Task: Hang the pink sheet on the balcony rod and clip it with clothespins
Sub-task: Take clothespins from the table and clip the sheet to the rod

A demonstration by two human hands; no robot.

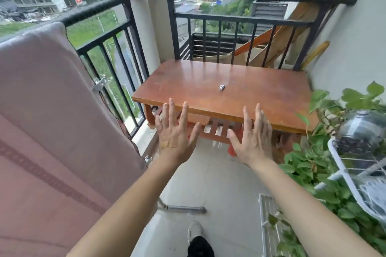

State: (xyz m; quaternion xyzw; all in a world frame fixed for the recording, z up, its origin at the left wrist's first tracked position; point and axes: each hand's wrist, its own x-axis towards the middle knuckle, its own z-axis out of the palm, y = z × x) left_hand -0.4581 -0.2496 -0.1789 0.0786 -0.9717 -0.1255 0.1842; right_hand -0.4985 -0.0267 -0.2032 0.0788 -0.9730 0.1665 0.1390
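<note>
**Two bare hands spread wide on a narrow balcony**

Pale, smooth floor (219, 183) underfoot; black metal bars on two sides, topped by a rough, dark-wrapped balcony rod (100, 7). Against the far bars, a rectangular wooden table (188, 77), glossy reddish-brown and lightly scuffed, with one loose clothespin (222, 86) of shiny metal lying near its middle. Draped over the left rod and hanging low: the pink sheet (52, 110), soft matte cloth with a darker woven band. At its right edge an upper clothespin (99, 84), and further down a lower clothespin (147, 158), both metal. Left hand (177, 131) and right hand (252, 137) held out side by side before the table's near edge, backs up, fingers straight and splayed, holding nothing. On the right, leafy green plants (309, 165) around a white wire rack (342, 173)
</note>
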